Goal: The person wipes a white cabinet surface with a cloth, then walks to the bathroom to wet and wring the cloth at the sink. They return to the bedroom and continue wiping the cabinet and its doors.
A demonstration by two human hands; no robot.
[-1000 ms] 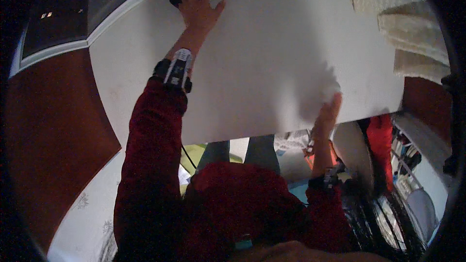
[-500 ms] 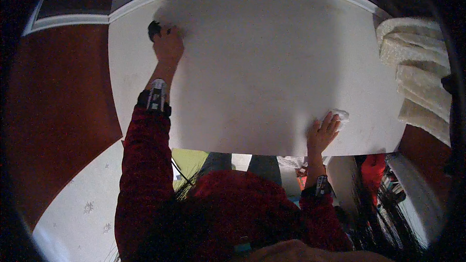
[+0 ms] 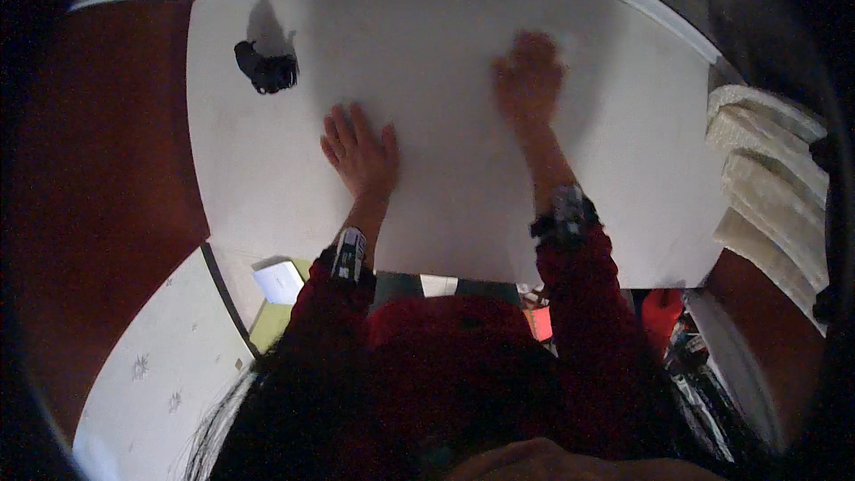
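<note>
White surface (image 3: 445,205) bearing black object (image 3: 267,69), left hand (image 3: 362,157) outstretched nearby

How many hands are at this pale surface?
2: the left hand, below and right of the black object; the right hand, blurred, farther up and right. No others show.

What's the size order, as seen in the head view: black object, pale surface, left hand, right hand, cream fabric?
Largest to smallest:
1. Pale surface
2. Cream fabric
3. Left hand and right hand: too alike to rank, right blurred
4. Black object
</note>
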